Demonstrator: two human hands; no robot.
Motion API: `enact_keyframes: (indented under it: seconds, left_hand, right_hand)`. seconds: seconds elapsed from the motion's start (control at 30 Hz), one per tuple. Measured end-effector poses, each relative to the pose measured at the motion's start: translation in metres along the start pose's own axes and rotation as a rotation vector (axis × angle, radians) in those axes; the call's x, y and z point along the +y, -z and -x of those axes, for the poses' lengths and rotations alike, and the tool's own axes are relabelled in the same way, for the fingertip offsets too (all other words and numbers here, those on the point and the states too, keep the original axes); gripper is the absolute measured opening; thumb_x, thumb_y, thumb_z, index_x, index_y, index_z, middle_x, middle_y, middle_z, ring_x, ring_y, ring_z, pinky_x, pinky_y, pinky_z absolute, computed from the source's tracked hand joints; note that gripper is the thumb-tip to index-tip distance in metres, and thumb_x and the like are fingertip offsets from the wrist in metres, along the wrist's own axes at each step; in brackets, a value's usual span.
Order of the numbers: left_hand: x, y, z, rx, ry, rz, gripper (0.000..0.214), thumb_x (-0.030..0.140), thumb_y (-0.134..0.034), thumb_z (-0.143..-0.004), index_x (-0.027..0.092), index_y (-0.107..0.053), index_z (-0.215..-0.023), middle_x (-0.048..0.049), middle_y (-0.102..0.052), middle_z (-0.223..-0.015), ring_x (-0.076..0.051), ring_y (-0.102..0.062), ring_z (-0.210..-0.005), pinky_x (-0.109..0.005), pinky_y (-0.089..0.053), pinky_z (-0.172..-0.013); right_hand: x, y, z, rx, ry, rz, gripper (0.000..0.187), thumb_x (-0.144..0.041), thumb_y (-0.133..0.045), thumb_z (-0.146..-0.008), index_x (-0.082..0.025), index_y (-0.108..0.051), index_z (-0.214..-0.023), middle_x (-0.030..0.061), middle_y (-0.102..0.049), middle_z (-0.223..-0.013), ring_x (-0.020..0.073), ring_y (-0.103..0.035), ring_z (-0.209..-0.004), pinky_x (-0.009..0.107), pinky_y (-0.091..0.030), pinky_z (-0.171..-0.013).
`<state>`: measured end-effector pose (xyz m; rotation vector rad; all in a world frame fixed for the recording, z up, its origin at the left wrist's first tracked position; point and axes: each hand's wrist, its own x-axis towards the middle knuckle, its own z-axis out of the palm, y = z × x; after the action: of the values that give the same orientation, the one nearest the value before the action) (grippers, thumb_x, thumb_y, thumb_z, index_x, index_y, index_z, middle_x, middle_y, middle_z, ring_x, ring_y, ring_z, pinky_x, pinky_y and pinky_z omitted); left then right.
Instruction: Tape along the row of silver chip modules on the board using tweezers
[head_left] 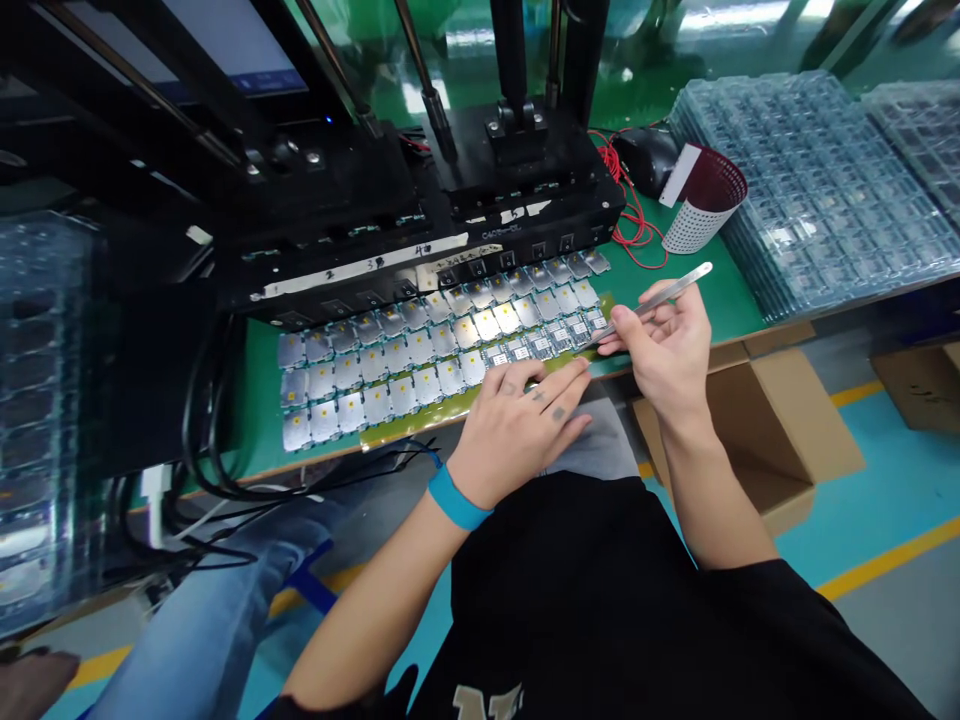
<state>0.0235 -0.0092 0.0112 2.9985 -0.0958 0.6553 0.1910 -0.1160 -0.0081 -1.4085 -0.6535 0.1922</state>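
Three rows of small circuit boards (398, 395) with silver metal shields lie side by side along the bench. Several boards in the front row's right part (540, 343) show white labels and bare components instead of plain shields. My left hand (525, 415) rests palm down at the front edge, fingers stretched out over a yellowish film strip (420, 419) and the nearest boards. A blue band circles that wrist. My right hand (667, 345) grips slim metal tweezers (661, 296) between thumb and fingers. Their tip points down at the right end of the front row; contact cannot be made out.
Behind the boards stands a black test fixture (525, 235) with switches and numbered tape. Red wires (634, 225), a black mouse (641, 160) and a curled perforated strip (701, 228) lie right. Clear trays (817, 200) are stacked beyond. Cables hang left; a cardboard box (810, 420) sits below.
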Motion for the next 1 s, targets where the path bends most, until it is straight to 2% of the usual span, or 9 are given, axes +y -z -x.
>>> enact_keyframes:
  seconds: [0.33,0.73,1.0]
  left_hand:
    - [0.000,-0.002,-0.001,0.030,-0.001,0.001,0.036,0.035,-0.060,-0.098,0.014,-0.065,-0.127,0.0000,-0.067,-0.135,-0.024,-0.052,-0.098,-0.040,-0.041,-0.081]
    - [-0.002,-0.008,-0.001,0.042,-0.011,-0.019,0.037,0.037,-0.059,-0.098,0.015,-0.065,-0.128,-0.0002,-0.065,-0.137,-0.024,-0.053,-0.097,-0.040,-0.041,-0.082]
    - [-0.002,-0.008,-0.001,0.070,-0.012,-0.026,0.036,0.036,-0.059,-0.098,0.016,-0.066,-0.127,0.0000,-0.066,-0.135,-0.024,-0.053,-0.097,-0.040,-0.041,-0.081]
  right_hand:
    - [-0.006,-0.003,-0.003,-0.010,-0.011,-0.093,0.043,-0.044,-0.083,-0.080,-0.025,-0.046,-0.094,-0.0064,-0.062,-0.065,0.0157,-0.068,-0.052,0.021,-0.062,-0.048]
    - [0.004,0.001,-0.009,-0.019,-0.080,-0.097,0.053,-0.051,-0.084,-0.076,-0.025,-0.042,-0.095,-0.0082,-0.059,-0.063,0.0175,-0.068,-0.051,0.025,-0.063,-0.049]
    - [0.008,0.002,-0.011,0.005,-0.050,-0.089,0.055,-0.050,-0.086,-0.074,-0.026,-0.041,-0.094,-0.0078,-0.060,-0.066,0.0171,-0.067,-0.050,0.026,-0.062,-0.048]
